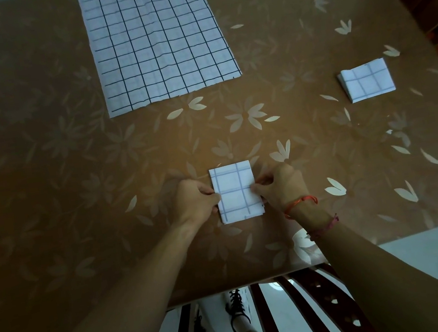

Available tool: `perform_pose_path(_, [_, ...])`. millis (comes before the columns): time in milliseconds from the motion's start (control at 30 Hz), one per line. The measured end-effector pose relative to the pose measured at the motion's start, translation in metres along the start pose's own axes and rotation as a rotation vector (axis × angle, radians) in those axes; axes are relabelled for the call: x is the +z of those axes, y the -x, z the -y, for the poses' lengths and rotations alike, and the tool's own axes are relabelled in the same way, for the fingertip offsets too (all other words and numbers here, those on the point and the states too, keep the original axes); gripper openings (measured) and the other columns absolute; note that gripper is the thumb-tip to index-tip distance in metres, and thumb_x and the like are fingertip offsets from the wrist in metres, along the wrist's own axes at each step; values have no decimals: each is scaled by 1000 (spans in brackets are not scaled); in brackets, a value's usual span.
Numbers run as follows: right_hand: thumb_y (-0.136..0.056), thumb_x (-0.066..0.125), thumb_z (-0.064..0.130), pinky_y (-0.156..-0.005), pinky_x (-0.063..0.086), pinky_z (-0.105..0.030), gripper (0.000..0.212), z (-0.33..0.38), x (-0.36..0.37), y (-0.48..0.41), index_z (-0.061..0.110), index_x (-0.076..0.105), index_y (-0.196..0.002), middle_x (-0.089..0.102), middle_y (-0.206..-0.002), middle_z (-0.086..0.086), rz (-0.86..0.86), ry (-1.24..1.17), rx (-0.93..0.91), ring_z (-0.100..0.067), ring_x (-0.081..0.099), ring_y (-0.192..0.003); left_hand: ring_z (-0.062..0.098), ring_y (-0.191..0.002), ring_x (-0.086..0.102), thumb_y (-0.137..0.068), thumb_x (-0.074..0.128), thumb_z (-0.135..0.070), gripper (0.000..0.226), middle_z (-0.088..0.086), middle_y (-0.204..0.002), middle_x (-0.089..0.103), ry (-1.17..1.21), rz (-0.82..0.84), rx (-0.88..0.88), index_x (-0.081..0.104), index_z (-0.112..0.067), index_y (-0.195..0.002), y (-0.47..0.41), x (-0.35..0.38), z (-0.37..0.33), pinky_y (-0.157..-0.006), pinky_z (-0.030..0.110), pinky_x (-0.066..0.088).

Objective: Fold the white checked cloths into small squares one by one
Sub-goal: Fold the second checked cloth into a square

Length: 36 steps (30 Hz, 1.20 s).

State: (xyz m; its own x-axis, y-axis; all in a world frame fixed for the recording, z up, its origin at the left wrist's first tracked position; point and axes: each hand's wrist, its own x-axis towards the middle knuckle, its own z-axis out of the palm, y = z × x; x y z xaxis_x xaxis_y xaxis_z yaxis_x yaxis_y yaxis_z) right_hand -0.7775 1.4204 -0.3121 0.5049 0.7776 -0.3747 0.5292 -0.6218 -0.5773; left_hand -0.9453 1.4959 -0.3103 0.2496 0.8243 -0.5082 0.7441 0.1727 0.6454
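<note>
A small folded white checked cloth [234, 192] lies on the brown flowered table [69, 159] near its front edge. My left hand [196, 202] pinches its left edge, fingers curled. My right hand [279, 186] pinches its right edge the same way. A large unfolded white checked cloth [156, 38] lies flat at the back of the table. A folded checked square [367, 82] sits at the right side.
The table's front edge [230, 289] runs just below my forearms. A dark wooden chair back [312, 302] stands under it, with my feet in dark-laced shoes [236, 308] on a pale floor. Dark furniture [429, 0] stands at the far right.
</note>
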Motion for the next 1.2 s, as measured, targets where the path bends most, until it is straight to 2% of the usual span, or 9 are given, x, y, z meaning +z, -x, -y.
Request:
perform_pose_path(100, [-78,74,19,-99,45,-47,13,-8,5,-1,20,67,-67,62,-67,5,-19,-11,21,-19,61,-71,16,-51,66,-79,75,-11,24,3,-59,69,-37,5,40,66,-20,-59,3,-1,0,-54,32,57])
perform_pose_path(233, [-74,77,30,-81,54,-33,26,-33,18,-4,9,70,-88,71,-90,-8,130,-54,209,-20,62,-75,13,-51,64,-81,75,-15,13,1,-60,69,-68,-6,70,72,-11,-69,5,-1,-1,-55,29,55])
perform_pose_path(333, [-77,74,26,-83,47,-31,9,-15,5,0,19,68,-77,63,-72,8,-44,8,-11,-13,60,-70,10,-57,62,-83,73,-18,14,-1,-66,69,-103,-41,140,71,-10,-72,8,-4,1,-55,27,52])
perform_pose_path(467, [-86,63,29,-73,53,-31,17,4,-5,11,18,69,-98,59,-85,3,-235,108,-244,-17,57,-76,6,-87,53,-93,60,-21,13,-4,-102,62,-300,-145,431,66,-12,-102,14,-10,10,-72,8,39])
perform_pose_path(533, [-88,60,21,-79,52,-36,26,3,7,20,11,65,-111,60,-103,-8,-299,197,-420,-26,57,-91,17,-110,55,-96,52,-17,27,5,-122,59,-463,-174,670,62,-7,-119,13,-6,20,-92,22,44])
perform_pose_path(600, [-88,57,17,-90,49,-42,38,7,22,26,7,55,-125,54,-126,-17,-268,304,-586,-34,53,-111,27,-130,47,-94,51,-16,41,13,-139,51,-616,-172,799,54,-1,-132,8,3,32,-107,37,39])
perform_pose_path(733, [-94,56,23,-111,36,-47,60,-2,54,21,-2,35,-144,31,-152,-21,-88,504,-713,-33,28,-143,24,-144,27,-98,37,-25,52,14,-152,34,-833,-109,810,35,-1,-145,4,16,45,-117,41,23])
perform_pose_path(933, [-98,24,38,-118,22,-48,64,-13,50,12,1,22,-150,19,-158,-16,72,649,-656,-27,15,-148,23,-146,21,-101,18,-34,57,13,-156,27,-941,-65,763,30,-2,-148,3,16,47,-118,43,17])
perform_pose_path(1200, [-100,17,46,-118,18,-51,68,-27,30,1,2,18,-151,16,-159,-15,78,752,-585,-28,15,-148,28,-147,18,-100,22,-37,61,18,-157,21,-957,-25,749,27,0,-148,4,14,49,-118,46,18])
